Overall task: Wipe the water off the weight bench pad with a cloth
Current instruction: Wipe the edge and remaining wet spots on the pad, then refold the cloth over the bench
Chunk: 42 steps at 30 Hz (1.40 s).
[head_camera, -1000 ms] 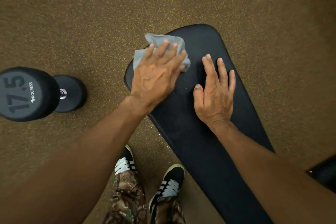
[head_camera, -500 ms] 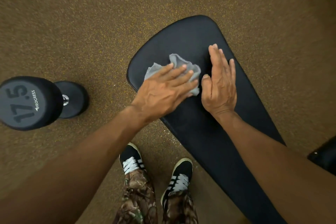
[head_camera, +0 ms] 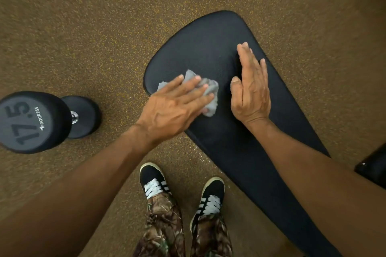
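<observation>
Most of the cloth (head_camera: 213, 101) is hidden under the left hand (head_camera: 173, 108); only crumpled grey folds show past the fingertips and above the fingers. Whether the pad (head_camera: 208, 48) is wet cannot be made out on its black cover. The pad's near end runs out of the bottom edge, partly under the right forearm, and whatever holds it up is hidden beneath it. A dark object (head_camera: 373, 167) at the right edge is cut off and cannot be identified.

The left hand lies flat, fingers straight and slightly spread, pressing the cloth onto the pad near its left edge, gripping nothing. The right hand (head_camera: 251, 92) rests just beside the cloth, palm down on the surface, fingers straight and close together, thumb along the side, holding nothing. Both forearms reach in from the bottom corners.

A dumbbell (head_camera: 35, 121) marked 17.5 lies on the speckled brown floor (head_camera: 83, 27), well left of the pad. Two black shoes (head_camera: 152, 179) with white laces stand on the floor beside the pad's left edge.
</observation>
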Motion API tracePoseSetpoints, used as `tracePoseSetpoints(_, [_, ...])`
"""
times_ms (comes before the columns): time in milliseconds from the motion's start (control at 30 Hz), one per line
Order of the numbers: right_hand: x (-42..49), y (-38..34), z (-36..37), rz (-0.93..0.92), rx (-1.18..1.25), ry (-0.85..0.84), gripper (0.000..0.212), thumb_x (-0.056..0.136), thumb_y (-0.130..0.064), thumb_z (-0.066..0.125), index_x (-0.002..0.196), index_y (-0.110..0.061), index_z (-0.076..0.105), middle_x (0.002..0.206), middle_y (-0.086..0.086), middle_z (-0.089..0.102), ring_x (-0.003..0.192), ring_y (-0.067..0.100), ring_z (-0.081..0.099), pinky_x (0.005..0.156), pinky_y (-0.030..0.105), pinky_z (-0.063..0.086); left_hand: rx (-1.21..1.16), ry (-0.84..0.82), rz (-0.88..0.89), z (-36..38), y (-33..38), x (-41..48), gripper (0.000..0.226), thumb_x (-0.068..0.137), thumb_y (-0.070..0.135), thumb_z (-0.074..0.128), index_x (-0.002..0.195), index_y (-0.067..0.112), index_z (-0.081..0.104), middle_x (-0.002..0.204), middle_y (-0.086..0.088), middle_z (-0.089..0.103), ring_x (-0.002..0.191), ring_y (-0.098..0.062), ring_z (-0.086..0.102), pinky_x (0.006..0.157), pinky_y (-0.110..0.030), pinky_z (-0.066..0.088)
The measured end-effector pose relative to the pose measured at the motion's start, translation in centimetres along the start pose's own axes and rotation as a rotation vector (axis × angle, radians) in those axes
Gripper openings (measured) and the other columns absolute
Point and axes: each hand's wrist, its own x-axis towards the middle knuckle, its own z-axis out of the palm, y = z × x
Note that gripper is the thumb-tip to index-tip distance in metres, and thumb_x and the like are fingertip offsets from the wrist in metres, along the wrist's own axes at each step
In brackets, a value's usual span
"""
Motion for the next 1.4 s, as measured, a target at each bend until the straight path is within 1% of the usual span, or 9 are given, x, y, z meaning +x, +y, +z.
tracePoseSetpoints(133, [-0.1,0.0,0.1,0.0,-0.018,0.002,0.06,0.096,-0.023,0.035,0.155,-0.011,0.028,0.161,0.008,0.03,0.15,0.019,0.024,0.123,0.049,0.012,0.033,0.078,-0.27,1.0,1.3,3.3,0.04,0.106,0.029,0.045,0.134,0.011,0.066,0.139,-0.013,0.065,0.136,-0.035,0.055,0.116,-0.049,0.041])
tracePoseSetpoints(367, [-0.1,-0.1,0.1,-0.002,-0.023,0.006,0.058,0.098,-0.024,0.037,0.153,-0.011,0.031,0.159,0.008,0.033,0.149,0.02,0.026,0.123,0.048,0.011,0.073,0.009,0.001,-0.3,0.0,-1.2,0.039,0.108,0.038,0.046,0.138,0.022,0.065,0.139,-0.004,0.066,0.138,-0.031,0.054,0.118,-0.053,0.039])
tracePoseSetpoints(533, [-0.1,-0.3,-0.3,0.013,0.004,-0.018,0.057,0.097,-0.027,0.039,0.152,-0.011,0.033,0.159,0.008,0.034,0.149,0.021,0.026,0.123,0.048,0.01,0.136,0.071,-0.311,-0.6,1.2,0.9,0.038,0.106,0.041,0.046,0.132,0.025,0.069,0.136,-0.003,0.068,0.138,-0.038,0.053,0.116,-0.06,0.038])
tracePoseSetpoints(733, [0.3,-0.8,-1.6,0.14,0.2,-0.091,0.051,0.099,-0.024,0.037,0.149,-0.015,0.038,0.158,0.006,0.036,0.148,0.015,0.027,0.124,0.044,0.005,-0.016,-0.09,0.06,-0.7,4.0,-3.7,0.044,0.106,0.038,0.039,0.138,0.021,0.064,0.14,-0.006,0.065,0.138,-0.029,0.054,0.118,-0.051,0.039])
tracePoseSetpoints(900, [-0.3,-2.7,-4.3,0.168,0.255,-0.001,0.033,0.096,-0.019,0.048,0.124,-0.018,0.063,0.132,-0.004,0.059,0.119,0.01,0.058,0.103,0.036,0.045,0.047,-0.075,-0.337,-2.7,2.9,-3.3,0.045,0.107,0.038,0.037,0.131,0.019,0.069,0.131,-0.007,0.07,0.138,-0.032,0.054,0.118,-0.052,0.038])
tracePoseSetpoints(1067, [-2.7,-5.8,-5.2,0.487,0.744,-0.142,0.02,0.095,-0.016,0.057,0.11,-0.023,0.067,0.107,-0.002,0.072,0.092,0.011,0.069,0.074,0.02,0.052,-0.776,0.19,-0.803,-6.4,4.5,1.4,0.039,0.104,0.042,0.043,0.097,0.018,0.072,0.093,0.003,0.073,0.098,-0.018,0.068,0.085,-0.037,0.052])
tracePoseSetpoints(1200, [-2.8,-7.6,-5.4,0.58,1.021,-0.342,0.02,0.099,-0.026,0.056,0.118,-0.028,0.063,0.114,-0.005,0.071,0.11,0.012,0.066,0.092,0.027,0.053,-1.756,0.237,-1.013,-8.1,4.8,3.8,0.033,0.11,0.023,0.041,0.117,0.007,0.069,0.114,-0.012,0.074,0.111,-0.025,0.07,0.096,-0.041,0.057])
tracePoseSetpoints(1267, [-2.2,-8.2,-5.7,0.616,1.092,-0.362,0.017,0.098,-0.034,0.058,0.111,-0.025,0.065,0.107,-0.002,0.073,0.104,0.017,0.068,0.094,0.039,0.053,-1.914,0.232,-1.093,-8.7,4.7,4.2,0.04,0.11,0.027,0.041,0.132,0.0,0.062,0.129,-0.022,0.068,0.123,-0.036,0.065,0.102,-0.052,0.055])
tracePoseSetpoints(1400, [-0.7,-8.4,-6.6,0.658,1.1,-0.329,0.017,0.094,-0.042,0.063,0.096,-0.026,0.063,0.101,-0.004,0.073,0.099,0.014,0.069,0.089,0.036,0.054,-1.86,0.28,-1.013,-9.2,3.6,4.2,0.033,0.112,0.022,0.035,0.117,0.015,0.066,0.117,-0.005,0.072,0.113,-0.019,0.068,0.101,-0.04,0.056])
